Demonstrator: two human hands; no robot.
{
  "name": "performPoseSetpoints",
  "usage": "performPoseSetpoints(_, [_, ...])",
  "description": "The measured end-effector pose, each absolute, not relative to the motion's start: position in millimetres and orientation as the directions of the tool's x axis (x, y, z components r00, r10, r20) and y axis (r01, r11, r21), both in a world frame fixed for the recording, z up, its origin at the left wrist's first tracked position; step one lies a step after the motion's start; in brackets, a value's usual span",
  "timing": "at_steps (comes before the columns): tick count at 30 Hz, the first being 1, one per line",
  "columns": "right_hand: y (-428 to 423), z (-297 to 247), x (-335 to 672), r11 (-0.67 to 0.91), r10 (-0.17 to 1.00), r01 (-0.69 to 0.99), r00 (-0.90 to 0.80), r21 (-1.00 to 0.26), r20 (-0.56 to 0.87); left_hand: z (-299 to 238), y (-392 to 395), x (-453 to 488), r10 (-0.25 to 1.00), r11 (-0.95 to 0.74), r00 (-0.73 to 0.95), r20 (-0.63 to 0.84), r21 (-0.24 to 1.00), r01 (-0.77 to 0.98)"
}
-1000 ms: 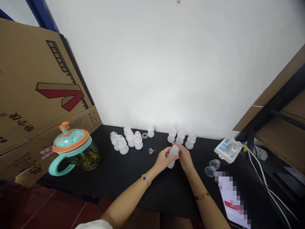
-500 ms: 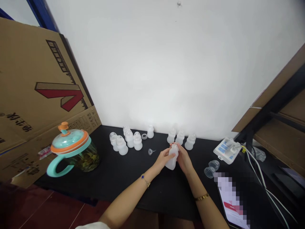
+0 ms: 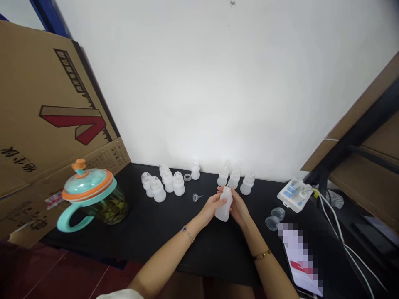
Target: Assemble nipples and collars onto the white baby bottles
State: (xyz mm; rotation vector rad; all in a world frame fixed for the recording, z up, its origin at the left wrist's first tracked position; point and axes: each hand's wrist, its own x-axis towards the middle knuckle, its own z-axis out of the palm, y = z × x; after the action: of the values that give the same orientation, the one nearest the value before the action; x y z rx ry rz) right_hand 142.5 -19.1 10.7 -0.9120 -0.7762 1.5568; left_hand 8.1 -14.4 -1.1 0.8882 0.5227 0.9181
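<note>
Tilted over the table, a translucent white baby bottle (image 3: 223, 211) is held between both hands. My left hand (image 3: 212, 207) grips its side with the thumb across the front. My right hand (image 3: 238, 207) is closed round the neck and far side, its fingers partly hidden behind the bottle. A small clear piece shows at the bottle's top, too small to make out. To the left lie a clear bottle nipple (image 3: 196, 197) and a white ring (image 3: 187, 177), near an upright bottle (image 3: 195, 171). Behind my hands stand capped bottles (image 3: 235, 179).
More capped bottles (image 3: 167, 181) cluster at the left. A large jug (image 3: 109, 203) with a turquoise handle stands beside a cardboard box (image 3: 37, 104). Rightward lie two clear caps (image 3: 272, 223), a phone (image 3: 301, 261) and a white power strip (image 3: 294, 195) with cables.
The whole view has shifted slightly. Both hands stay on the bottle, and a small clear piece now shows more plainly at its top.
</note>
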Motion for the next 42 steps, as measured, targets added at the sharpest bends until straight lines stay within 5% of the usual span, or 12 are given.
performPoseSetpoints(42, [-14.7, 3.0, 140.7, -0.056, 0.997, -0.468, 0.014, -0.882, -0.07, -6.8, -14.6, 13.2, 0.922, -0.076, 0.348, 0.171, 0.959, -0.272])
